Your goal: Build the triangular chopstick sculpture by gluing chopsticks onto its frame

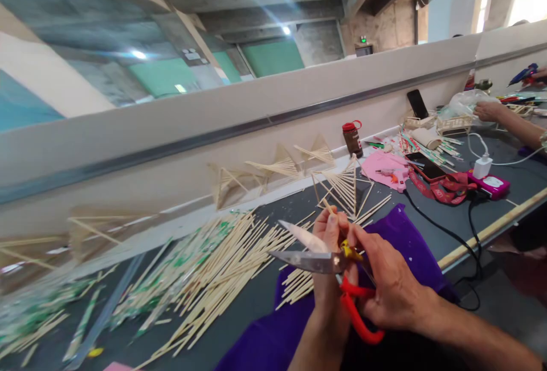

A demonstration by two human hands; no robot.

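Note:
Red-handled scissors (358, 314) hang from my right hand (395, 282), their metal blades parted and pointing left. The fingertips of my right hand meet those of my left hand (331, 231). My left hand pinches a short wooden stick (328, 207) that pokes up above its fingers. Something small and yellow (351, 250) shows by the scissors' pivot. Just beyond my hands stands a stick frame (342, 188) with fanned sticks. Loose wooden sticks (231, 268) are spread to the left, and a few lie on the purple cloth (273, 331) beneath my hands.
Green-printed stick packets (188, 257) lie left. Along the wall are a red-capped bottle (352, 138) and several stick frames. Further right are a pink sheet (384, 168), a phone (425, 166), a red lanyard (447, 188), a magenta power box (489, 183) with cables, and another person's hand (489, 111).

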